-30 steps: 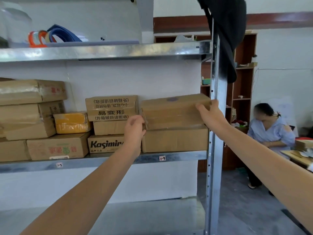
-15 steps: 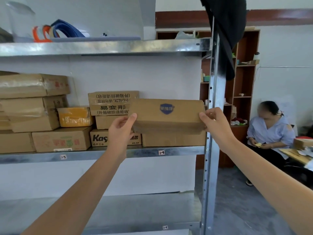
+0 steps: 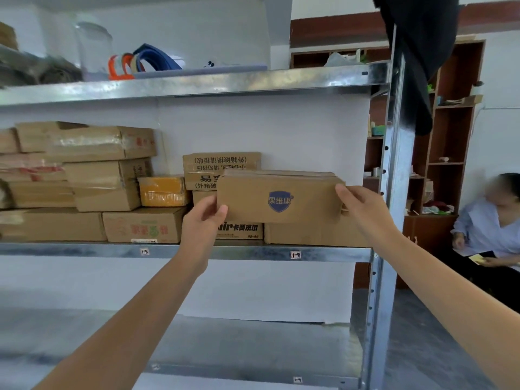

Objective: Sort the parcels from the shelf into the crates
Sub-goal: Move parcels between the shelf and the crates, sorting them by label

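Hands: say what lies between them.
In the head view, a box with a blue shield logo spans the gap, the left hand and right hand holding its ends.

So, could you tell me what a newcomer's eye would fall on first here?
The brown parcel with a blue shield logo stands out first, held at either end by the left hand and the right hand in front of the metal shelf. Behind it cartons are stacked on that shelf, among them a yellow parcel left of centre. At the far right a person sits, and a black garment hangs from the rack's upright.
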### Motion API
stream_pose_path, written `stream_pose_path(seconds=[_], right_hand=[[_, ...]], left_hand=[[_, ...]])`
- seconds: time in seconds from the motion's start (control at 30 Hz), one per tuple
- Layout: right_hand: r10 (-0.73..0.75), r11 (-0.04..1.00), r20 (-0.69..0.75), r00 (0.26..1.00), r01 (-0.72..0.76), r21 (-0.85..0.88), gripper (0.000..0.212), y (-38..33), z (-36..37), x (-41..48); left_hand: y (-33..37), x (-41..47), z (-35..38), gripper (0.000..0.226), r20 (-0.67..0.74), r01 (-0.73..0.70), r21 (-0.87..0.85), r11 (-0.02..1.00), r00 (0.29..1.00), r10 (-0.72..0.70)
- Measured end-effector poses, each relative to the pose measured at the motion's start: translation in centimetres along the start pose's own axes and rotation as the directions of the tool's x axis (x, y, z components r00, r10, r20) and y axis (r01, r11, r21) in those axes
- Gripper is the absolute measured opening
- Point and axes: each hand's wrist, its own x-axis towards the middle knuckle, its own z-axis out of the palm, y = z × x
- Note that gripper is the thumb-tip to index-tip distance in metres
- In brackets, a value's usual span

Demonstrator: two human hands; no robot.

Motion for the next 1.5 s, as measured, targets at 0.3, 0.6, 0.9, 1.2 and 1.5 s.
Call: stream_pose_path(seconds=[0.3, 0.6, 0.9, 1.2, 1.5], right_hand=[[0.070, 0.985, -0.037, 0.997, -0.063, 0.163, 0.022, 0.1, -0.1, 0.7], [0.000, 1.000, 0.079, 0.997, -0.002, 0.031, 0.041, 0.1, -1.7, 1.3], [0.054, 0.996, 0.113, 0.992, -0.061, 0.065, 0.062, 0.1, -0.8, 1.5], [-0.039, 0.997, 0.229, 0.973, 0.022, 0.074, 0.044, -2.4, 5.1, 1.4], [0.023, 0.998, 0.528, 0.849, -0.049, 0.035, 0.097, -6.0, 15.7, 0.6]], left_hand=[[-0.6, 1.0, -0.7, 0.036, -0.017, 0.111, -0.152, 0.982, 0.993, -0.115], [-0.4, 2.5, 1.0, 0.023, -0.028, 0.183, -0.337, 0.924, 0.979, -0.204], [-0.6, 2.8, 0.4, 0.011, -0.037, 0.216, -0.335, 0.917, 0.970, -0.242], [1.5, 2.2, -4.8, 0.026, -0.049, 0.194, -0.346, 0.918, 0.973, -0.224], [0.2, 1.5, -14.8, 0.031, -0.286, 0.090, -0.370, 0.925, 0.936, -0.206]])
